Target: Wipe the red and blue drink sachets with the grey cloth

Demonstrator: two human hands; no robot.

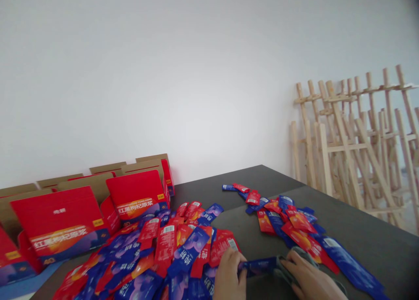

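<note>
Right now, your left hand has its thumb and fingers closed on the left end of a dark blue packet, which lies crosswise between your two hands at the near edge of the view. Your right hand is curled around a grey cloth that meets the packet's right end; whether those fingers also grip the packet itself, you cannot tell. Just left of and beyond your left hand spreads a big heap of red and blue packets, reaching the open red boxes at far left. Beyond your right hand, a looser row of packets runs away over the dark table.
</note>
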